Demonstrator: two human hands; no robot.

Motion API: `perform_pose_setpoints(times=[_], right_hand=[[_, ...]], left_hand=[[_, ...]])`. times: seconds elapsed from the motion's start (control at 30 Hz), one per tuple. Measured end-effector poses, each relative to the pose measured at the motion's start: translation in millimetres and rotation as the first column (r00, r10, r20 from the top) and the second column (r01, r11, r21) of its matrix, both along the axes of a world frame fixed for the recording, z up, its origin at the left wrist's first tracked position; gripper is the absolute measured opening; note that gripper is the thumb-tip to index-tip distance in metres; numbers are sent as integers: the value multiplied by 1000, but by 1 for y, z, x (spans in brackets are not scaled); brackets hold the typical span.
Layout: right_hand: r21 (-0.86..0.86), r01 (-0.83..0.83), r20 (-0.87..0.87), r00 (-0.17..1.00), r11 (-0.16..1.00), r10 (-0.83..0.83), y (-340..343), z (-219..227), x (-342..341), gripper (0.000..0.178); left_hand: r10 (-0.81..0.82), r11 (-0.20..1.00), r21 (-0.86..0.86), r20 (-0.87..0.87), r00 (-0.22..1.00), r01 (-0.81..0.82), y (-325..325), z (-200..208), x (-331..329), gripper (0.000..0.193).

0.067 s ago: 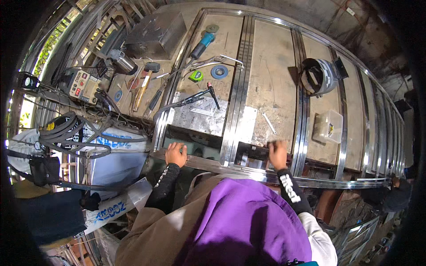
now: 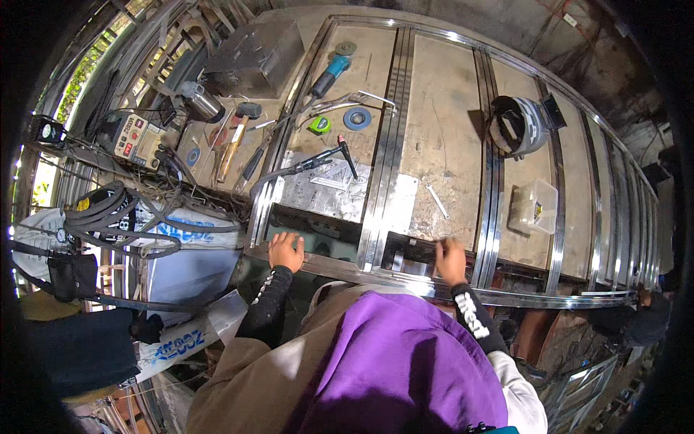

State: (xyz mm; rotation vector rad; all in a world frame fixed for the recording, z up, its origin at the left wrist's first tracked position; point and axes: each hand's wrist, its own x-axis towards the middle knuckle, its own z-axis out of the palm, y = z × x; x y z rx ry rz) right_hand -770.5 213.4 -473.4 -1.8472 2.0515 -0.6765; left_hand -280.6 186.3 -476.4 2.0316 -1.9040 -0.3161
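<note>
A shiny metal frame of square tubes and crossbars lies across the worktable. My left hand rests on its near rail at the left corner, fingers extended and slightly apart. My right hand is over the near rail further right, its fingers loosely bent and reaching over the gap at the table edge; nothing shows in them. Just beyond that hand lies a combination wrench. A welding torch and a flat metal square lie inside the left bay of the frame.
An angle grinder, green tape measure and blue flap disc lie farther back. Left are a hammer and a welding machine. A welding helmet and clear plastic box stand right. Another person's hand touches the frame's far right end.
My right hand has drawn slightly back toward me, away from the wrench, and is less blurred. My left hand stays in place.
</note>
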Motion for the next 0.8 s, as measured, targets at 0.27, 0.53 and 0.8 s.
perform_pose_setpoints(times=[0.27, 0.53, 0.8], right_hand=[[14, -59, -80, 995, 998, 60, 71, 17, 25, 22], [-1, 19, -100, 995, 1000, -19, 73, 8, 27, 24], [80, -20, -103, 994, 997, 28, 69, 10, 27, 26]], left_hand=[[49, 979, 197, 52, 997, -59, -15, 2, -4, 30], [71, 977, 199, 63, 996, -82, -17, 0, -1, 32], [80, 985, 153, 34, 996, -84, -14, 1, -1, 31]])
